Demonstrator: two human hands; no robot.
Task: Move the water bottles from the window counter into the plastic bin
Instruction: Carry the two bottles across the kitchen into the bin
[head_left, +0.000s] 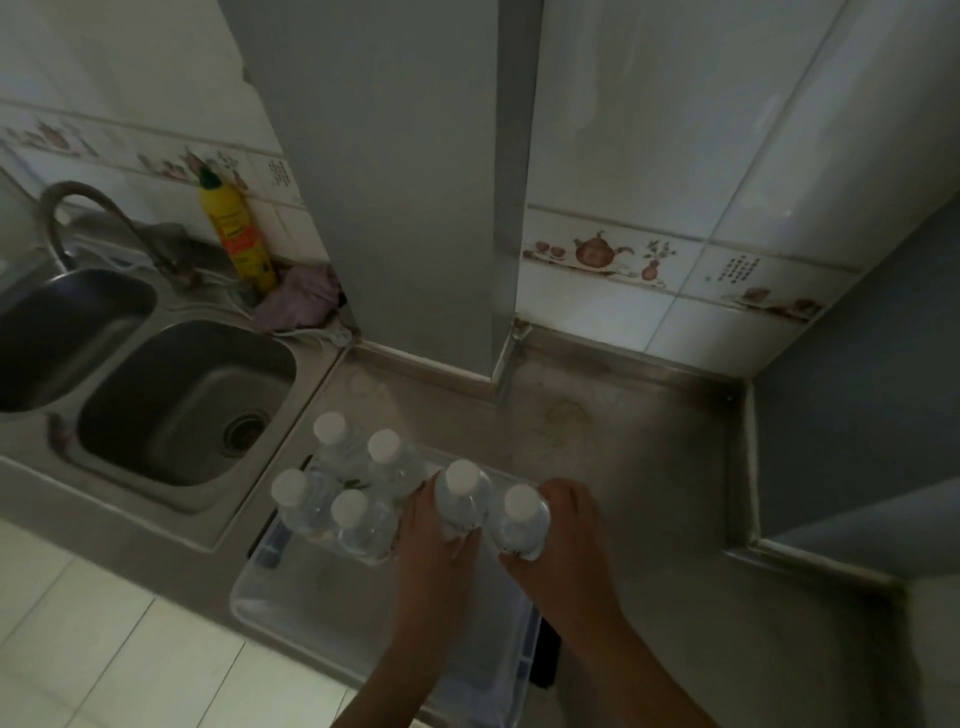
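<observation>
A clear plastic bin (291, 597) sits on the steel counter near its front edge. Several clear water bottles with white caps stand upright at the bin's far left end, among them one at the back (332, 441) and one at the front (356, 525). My left hand (431, 540) is wrapped around another white-capped bottle (462, 493). My right hand (566, 540) grips a further bottle (519, 519) beside it. Both held bottles are upright over the bin's far right part. Whether they rest on the bin floor is hidden by my hands.
A double steel sink (171, 400) with a curved tap (78, 208) lies to the left. A yellow detergent bottle (236, 234) and a pink cloth (301, 301) stand behind it. A grey pillar (405, 182) and tiled wall (675, 260) bound the counter (623, 467). A dark object (548, 654) lies right of the bin.
</observation>
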